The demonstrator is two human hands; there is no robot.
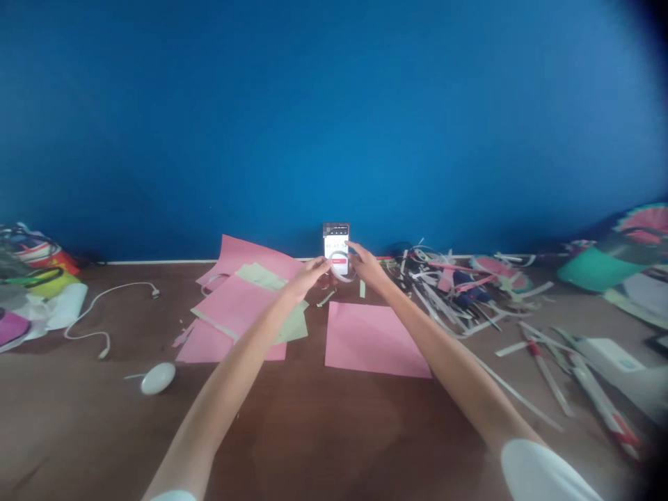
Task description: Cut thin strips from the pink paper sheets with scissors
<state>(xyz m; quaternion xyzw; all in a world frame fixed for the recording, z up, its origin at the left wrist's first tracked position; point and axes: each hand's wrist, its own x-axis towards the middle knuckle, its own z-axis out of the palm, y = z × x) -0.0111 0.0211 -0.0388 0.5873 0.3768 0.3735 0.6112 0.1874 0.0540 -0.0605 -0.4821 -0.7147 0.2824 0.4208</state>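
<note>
Both my arms reach far forward to a phone (336,245) standing upright against the blue wall, its screen lit. My left hand (309,274) and my right hand (365,264) meet just below the phone, fingers pinched on a small clear tape roll (340,268) between them. A pink paper sheet (373,339) lies flat on the brown floor just under my hands. To the left lies a stack of pink and pale green sheets (245,306).
A heap of paper strips and cuttings (459,292) spreads to the right, with long rolled sticks (600,396) nearer me. A white charger cable (104,313) and a white round object (158,378) lie left. Coloured craft items (31,278) sit at far left, and paper fans (626,250) at far right.
</note>
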